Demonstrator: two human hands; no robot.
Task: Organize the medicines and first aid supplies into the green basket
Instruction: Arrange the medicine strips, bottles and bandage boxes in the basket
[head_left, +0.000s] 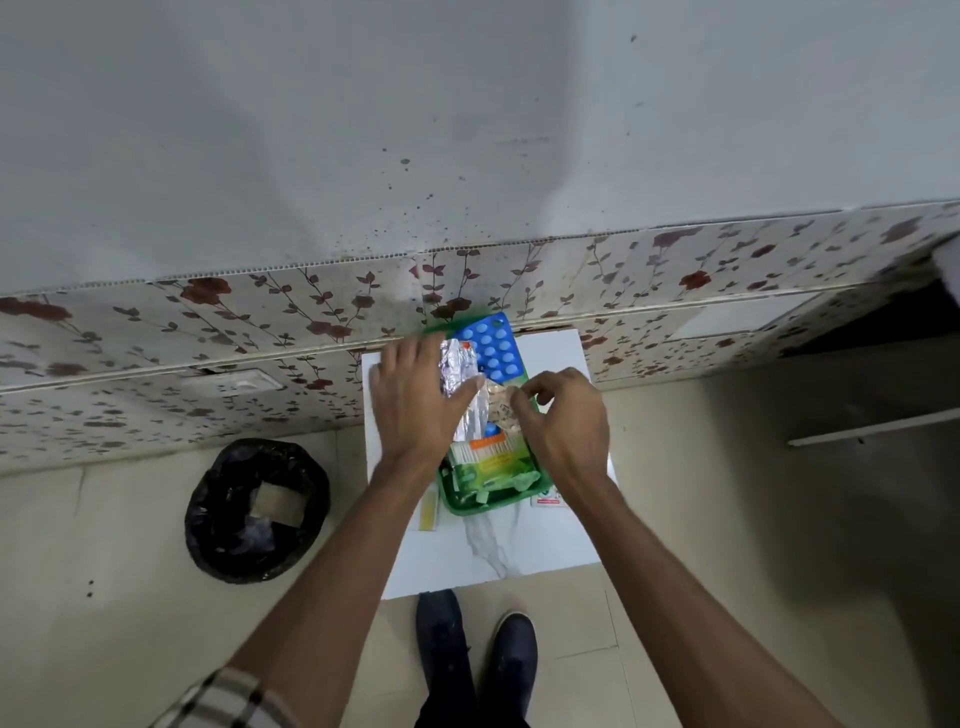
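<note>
From the head view, the green basket (470, 503) sits on a small white table (545, 540), both hands over it. The left hand (415, 405) has its fingers closed on a silver foil strip (460, 364) — thumb across the foil, the strip standing out past the fingertips. Just beyond those fingers a blue blister pack (493, 345) leans at the basket's far end. The right hand (563, 415) pinches a pale packet (501, 402) between thumb and forefinger. Below both thumbs lie cotton swabs (480, 451) — inside the basket. A black-lined bin (257, 512) stands left of the left forearm.
</note>
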